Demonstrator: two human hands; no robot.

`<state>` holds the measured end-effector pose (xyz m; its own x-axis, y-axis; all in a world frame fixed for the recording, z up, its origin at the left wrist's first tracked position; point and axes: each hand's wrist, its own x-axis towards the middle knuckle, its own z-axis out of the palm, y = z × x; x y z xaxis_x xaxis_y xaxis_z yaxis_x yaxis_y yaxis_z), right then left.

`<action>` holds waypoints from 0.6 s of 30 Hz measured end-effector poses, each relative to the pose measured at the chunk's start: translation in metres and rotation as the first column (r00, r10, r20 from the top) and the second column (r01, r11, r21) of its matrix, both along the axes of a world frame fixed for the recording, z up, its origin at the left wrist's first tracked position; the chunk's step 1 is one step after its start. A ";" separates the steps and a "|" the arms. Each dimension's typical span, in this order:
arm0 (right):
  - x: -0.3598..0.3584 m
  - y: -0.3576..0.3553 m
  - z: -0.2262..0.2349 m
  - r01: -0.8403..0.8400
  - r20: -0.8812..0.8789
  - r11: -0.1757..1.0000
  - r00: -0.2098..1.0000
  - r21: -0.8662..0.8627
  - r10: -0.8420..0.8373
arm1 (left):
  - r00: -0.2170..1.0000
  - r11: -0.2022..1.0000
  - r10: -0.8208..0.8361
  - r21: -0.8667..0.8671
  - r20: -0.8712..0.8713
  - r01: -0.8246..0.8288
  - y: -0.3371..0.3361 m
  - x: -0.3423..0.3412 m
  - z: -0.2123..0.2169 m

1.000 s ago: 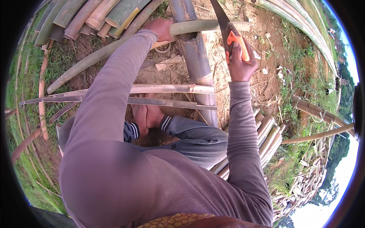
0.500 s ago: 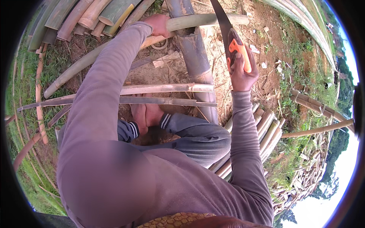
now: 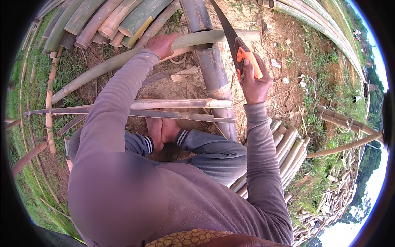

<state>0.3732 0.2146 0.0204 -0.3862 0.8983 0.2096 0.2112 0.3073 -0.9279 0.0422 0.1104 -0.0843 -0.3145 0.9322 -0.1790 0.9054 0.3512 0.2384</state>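
Note:
My left hand (image 3: 162, 45) is closed around a long pale green bamboo pole (image 3: 103, 69), near where it rests across a thick dark bamboo log (image 3: 214, 70). The log has a notch cut in its top at the crossing. My right hand (image 3: 256, 84) grips a handsaw (image 3: 250, 61) by its orange and black handle. The saw's dark blade (image 3: 224, 22) crosses the pole on the right of the log, pointing away from me. Whether its teeth are in the bamboo I cannot tell. The pole's end sticks out to the right beyond the blade.
Split bamboo strips (image 3: 177, 103) lie across in front of my bare feet (image 3: 161, 131). Cut bamboo poles (image 3: 94, 24) are piled at the far left, with a bundle of shorter pieces (image 3: 290, 148) by my right side. More long poles (image 3: 314, 24) lie at the far right.
My right hand has pushed the saw forward and slightly left, so the handle is closer to the pole. My left hand keeps its grip on the pole. The whole view has shifted a little.

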 end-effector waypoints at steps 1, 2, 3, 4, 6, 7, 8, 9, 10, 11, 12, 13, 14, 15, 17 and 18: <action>-0.003 -0.005 -0.005 0.001 -0.003 1.000 1.000 0.026 -0.001 | 0.999 0.999 -0.001 0.034 -0.033 0.002 -0.001 0.001 0.000; -0.006 -0.006 -0.007 -0.034 0.002 0.998 0.999 0.056 0.034 | 0.995 0.998 0.023 0.062 -0.093 -0.017 -0.003 0.004 0.000; -0.009 -0.008 -0.010 -0.001 0.013 0.992 1.000 0.127 -0.001 | 0.988 0.997 0.045 0.068 -0.149 -0.036 -0.002 0.008 0.000; -0.013 -0.008 -0.012 -0.004 0.023 0.986 1.000 0.168 0.000 | 0.990 0.992 0.070 0.117 -0.121 -0.056 0.001 0.012 0.001; -0.019 -0.006 -0.012 -0.003 0.041 0.984 0.999 0.177 -0.004 | 0.996 0.983 0.081 0.170 -0.029 -0.074 0.008 0.022 0.002; -0.019 -0.006 -0.011 0.001 0.049 0.990 0.999 0.144 -0.008 | 0.994 0.983 0.103 0.158 -0.035 -0.096 0.010 0.024 0.004; -0.016 -0.009 -0.010 -0.001 0.066 0.981 0.998 0.192 -0.012 | 0.994 0.983 0.106 0.156 -0.030 -0.100 0.014 0.025 0.006; -0.009 -0.015 -0.008 -0.040 0.087 0.948 0.996 0.315 0.013 | 0.991 0.982 0.129 0.140 -0.027 -0.124 0.014 0.026 0.008; -0.001 -0.022 -0.005 -0.005 0.098 0.958 0.995 0.287 -0.025 | 0.993 0.985 0.115 0.130 -0.014 -0.112 0.014 0.027 0.011; 0.014 -0.036 -0.002 0.012 0.091 0.973 0.995 0.229 -0.034 | 0.992 0.984 0.124 0.129 -0.022 -0.120 0.015 0.026 0.013; 0.034 -0.055 0.002 -0.007 0.109 0.990 0.994 0.142 -0.009 | 0.990 0.984 0.139 0.116 -0.025 -0.136 0.014 0.025 0.015; 0.057 -0.074 0.006 0.040 0.133 0.991 0.989 0.131 -0.057 | 0.991 0.985 0.134 0.107 -0.009 -0.132 0.015 0.024 0.016; 0.079 -0.096 0.009 0.060 0.140 0.990 0.987 0.129 -0.078 | 0.992 0.984 0.127 0.123 -0.011 -0.125 0.014 0.023 0.015; 0.101 -0.117 0.013 0.068 0.097 0.996 0.992 0.064 -0.074 | 0.993 0.984 0.120 0.130 -0.007 -0.118 0.014 0.022 0.014; 0.122 -0.138 0.016 0.050 0.026 0.998 0.998 0.026 -0.051 | 0.994 0.984 0.111 0.140 0.009 -0.111 0.014 0.022 0.010; 0.119 -0.137 0.015 0.019 0.023 0.999 1.000 0.031 -0.020 | 0.994 0.984 0.111 0.140 0.005 -0.111 0.015 0.021 0.009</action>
<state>0.4922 0.0774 0.0358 -0.3737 0.8990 0.2283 0.2392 0.3312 -0.9127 0.0632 0.1251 -0.0758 -0.4179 0.9072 -0.0486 0.8632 0.4132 0.2901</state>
